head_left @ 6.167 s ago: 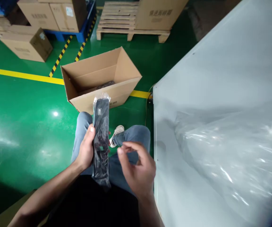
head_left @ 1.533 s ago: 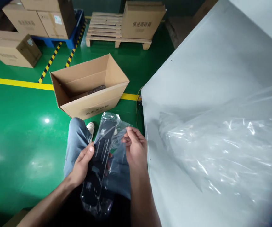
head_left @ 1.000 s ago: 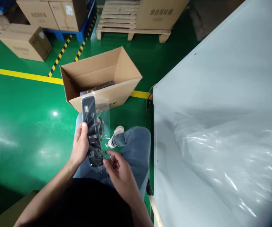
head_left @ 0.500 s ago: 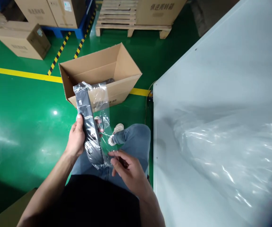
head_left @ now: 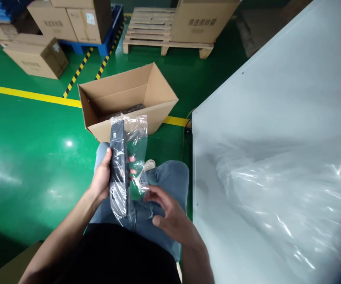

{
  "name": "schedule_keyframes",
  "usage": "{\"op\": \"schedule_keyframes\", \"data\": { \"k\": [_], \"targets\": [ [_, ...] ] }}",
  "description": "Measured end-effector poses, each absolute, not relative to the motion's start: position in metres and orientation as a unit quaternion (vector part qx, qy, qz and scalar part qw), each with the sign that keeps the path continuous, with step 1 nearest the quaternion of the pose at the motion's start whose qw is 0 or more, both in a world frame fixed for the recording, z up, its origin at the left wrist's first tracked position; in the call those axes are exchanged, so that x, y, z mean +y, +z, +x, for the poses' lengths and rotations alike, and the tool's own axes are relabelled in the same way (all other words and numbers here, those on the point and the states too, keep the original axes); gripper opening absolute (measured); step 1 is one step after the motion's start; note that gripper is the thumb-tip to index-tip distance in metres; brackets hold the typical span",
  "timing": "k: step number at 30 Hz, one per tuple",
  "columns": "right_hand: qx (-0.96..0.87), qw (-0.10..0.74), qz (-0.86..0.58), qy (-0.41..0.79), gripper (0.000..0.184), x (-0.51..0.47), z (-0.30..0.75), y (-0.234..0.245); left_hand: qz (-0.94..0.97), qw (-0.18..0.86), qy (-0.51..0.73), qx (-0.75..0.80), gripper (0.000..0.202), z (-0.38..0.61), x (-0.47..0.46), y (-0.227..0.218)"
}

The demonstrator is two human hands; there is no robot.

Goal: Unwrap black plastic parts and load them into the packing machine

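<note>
My left hand (head_left: 102,175) is closed around a long dark plastic part (head_left: 118,157), its thumb on the near face and its fingertips showing past the far side. A clear plastic bag (head_left: 137,138) wraps the part, and its loose side hangs out to the right. What exactly the part is, I cannot make out. My right hand (head_left: 170,215) hovers beside the bag's lower right edge, thumb and fingers apart, with nothing gripped. Just beyond the part stands an open cardboard box (head_left: 129,85), with a dark piece (head_left: 135,108) lying inside.
On my right is a large white surface (head_left: 218,118) with clear plastic sheeting (head_left: 277,197) on it. Closed cardboard boxes (head_left: 55,25), a blue pallet (head_left: 103,48) and a wooden pallet (head_left: 149,23) stand at the back. Yellow tape (head_left: 25,92) crosses the green floor.
The bagged part has shifted right and slightly down in my left hand and stands more upright. My right hand has moved off the bag's edge, its thumb and fingers spreading.
</note>
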State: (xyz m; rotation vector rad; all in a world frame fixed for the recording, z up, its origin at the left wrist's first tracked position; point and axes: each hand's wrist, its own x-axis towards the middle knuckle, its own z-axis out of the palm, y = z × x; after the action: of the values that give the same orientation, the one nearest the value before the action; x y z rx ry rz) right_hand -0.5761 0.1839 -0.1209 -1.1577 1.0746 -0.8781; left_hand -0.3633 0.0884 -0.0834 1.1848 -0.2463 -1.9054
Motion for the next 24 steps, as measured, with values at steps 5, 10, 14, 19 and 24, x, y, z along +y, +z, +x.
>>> {"op": "schedule_keyframes", "data": {
  "k": [5,10,14,19,24],
  "targets": [
    [0.572,0.527,-0.439,-0.45,0.065,0.166,-0.549,-0.111,0.503,0.425,-0.742,-0.125,0.055,-0.371,0.099,-0.099],
    [0.644,0.413,-0.455,-0.455,0.038,0.164,-0.525,-0.094,0.505,0.414,-0.743,-0.148,0.067,-0.378,0.107,-0.113],
    [0.632,0.394,-0.498,-0.445,0.033,0.17,-0.524,-0.089,0.541,0.419,-0.691,-0.234,0.07,-0.382,0.114,-0.113],
    [0.64,0.479,-0.394,-0.454,0.04,0.172,-0.534,-0.095,0.527,0.402,-0.709,-0.239,0.066,-0.381,0.114,-0.102],
    [0.623,0.544,-0.288,-0.482,0.049,0.175,-0.546,-0.109,0.529,0.329,-0.752,-0.214,0.069,-0.366,0.11,-0.093]
  ]
}}
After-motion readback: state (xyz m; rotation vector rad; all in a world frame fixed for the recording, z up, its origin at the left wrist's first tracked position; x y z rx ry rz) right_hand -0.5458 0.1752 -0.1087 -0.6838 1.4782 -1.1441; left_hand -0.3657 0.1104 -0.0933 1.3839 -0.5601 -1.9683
